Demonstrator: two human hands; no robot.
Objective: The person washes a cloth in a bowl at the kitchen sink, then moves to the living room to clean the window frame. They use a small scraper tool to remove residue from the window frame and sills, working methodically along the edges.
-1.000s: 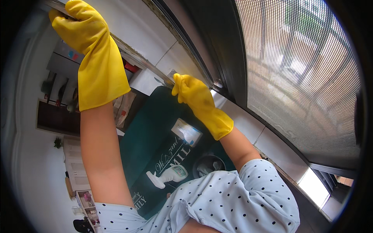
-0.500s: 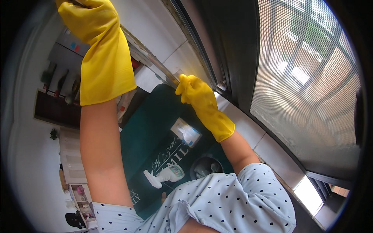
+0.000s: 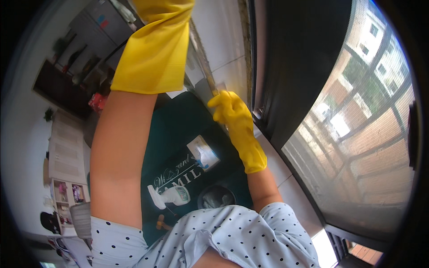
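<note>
My left hand wears a long yellow rubber glove [image 3: 154, 58]; it reaches past the upper edge of the view, so its fingers are hidden. My right hand [image 3: 232, 109], in a matching yellow glove, is at the edge of the white tiled windowsill [image 3: 230, 82]. Its fingers are curled in beside a narrow, worn strip [image 3: 202, 56] along that edge. A small blurred piece shows at its fingertips, but I cannot make out what it is. Below the hands, a white spray bottle [image 3: 172, 195] and a white-and-blue packet [image 3: 203, 153] lie on a dark green cloth [image 3: 172, 129].
A dark bowl [image 3: 216, 197] with greyish contents stands on the cloth near my body. To the right are a dark window frame [image 3: 304, 53] and a mesh screen [image 3: 353, 111]. Pale cabinets [image 3: 67, 145] and a grey refrigerator [image 3: 107, 22] stand to the left.
The view has turned and shifted. My left hand has moved right and up in the picture, its fingers now out of sight. My right hand stays at the sill's edge, fingers still curled.
</note>
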